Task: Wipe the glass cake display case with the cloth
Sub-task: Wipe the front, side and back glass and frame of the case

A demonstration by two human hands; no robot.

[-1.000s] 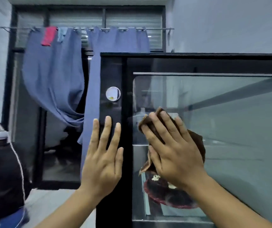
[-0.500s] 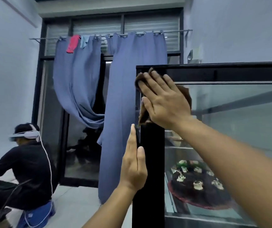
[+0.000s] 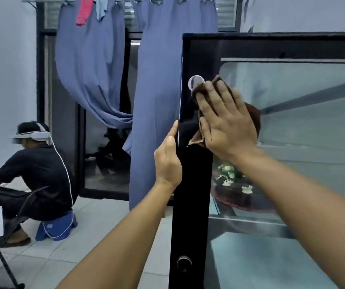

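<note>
Now R hand (image 3: 227,124), fingers flat, presses the cloth (image 3: 253,116) on the case (image 3: 192,174); looks mid-wipe. L hand (image 3: 167,161) rests on its edge, fingers hidden, can't tell. Next: prob. sweep over the glass.

cake (image 3: 233,185) in display case (image 3: 190,184), curtain (image 3: 159,101) behind

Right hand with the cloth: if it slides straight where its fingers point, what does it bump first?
Probably the round white disc on the case's black frame: the right hand points up and slightly left, and the cloth overlaps its edge.
</note>
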